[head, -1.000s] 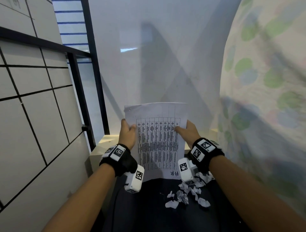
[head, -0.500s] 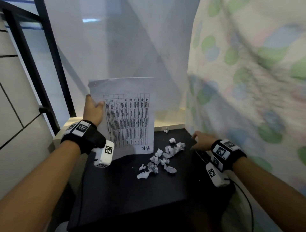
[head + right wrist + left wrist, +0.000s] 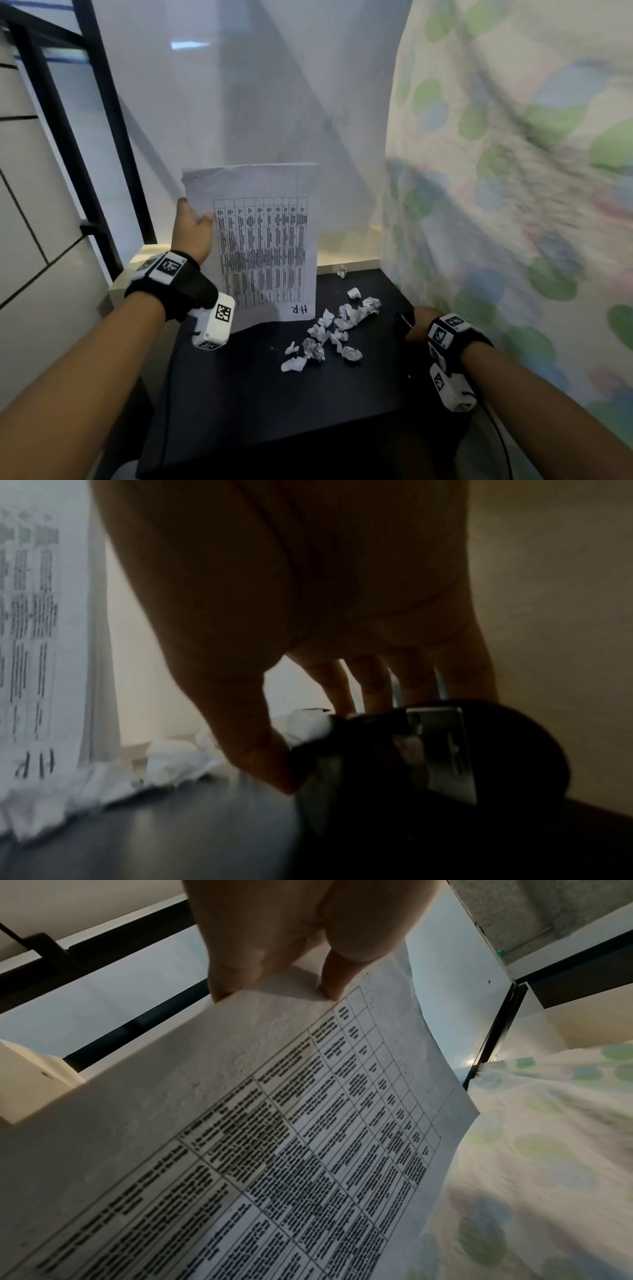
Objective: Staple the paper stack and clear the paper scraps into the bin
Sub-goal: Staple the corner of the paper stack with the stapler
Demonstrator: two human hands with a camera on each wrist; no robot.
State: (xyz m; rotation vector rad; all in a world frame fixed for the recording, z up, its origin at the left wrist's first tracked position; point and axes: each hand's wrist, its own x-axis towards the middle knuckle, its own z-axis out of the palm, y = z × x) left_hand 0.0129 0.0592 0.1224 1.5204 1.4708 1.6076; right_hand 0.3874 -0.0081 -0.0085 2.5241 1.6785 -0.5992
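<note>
My left hand [image 3: 195, 214] pinches the left edge of the printed paper stack [image 3: 263, 240] and holds it upright, with its lower edge near the black table [image 3: 274, 394]. In the left wrist view, thumb and fingers of that hand [image 3: 277, 988] clamp the stack [image 3: 308, 1123] near its top corner. Several crumpled paper scraps [image 3: 335, 329] lie in a loose heap right of the stack. At the table's right edge my right hand [image 3: 419, 323] grips a black stapler [image 3: 402, 320]. In the right wrist view, thumb and fingers [image 3: 322, 739] curl round the stapler [image 3: 428, 750]. No bin is in view.
A floral cloth [image 3: 513, 205] hangs close along the right side, next to my right wrist. A cream ledge [image 3: 346, 246] and a white wall stand behind the table. One stray scrap [image 3: 342, 272] lies at the back edge. A black metal frame [image 3: 102, 171] rises at the left.
My right hand let go of the stack, dropped to the table's right edge and took hold of the stapler. The left hand alone keeps the stack upright. The view swung right.
</note>
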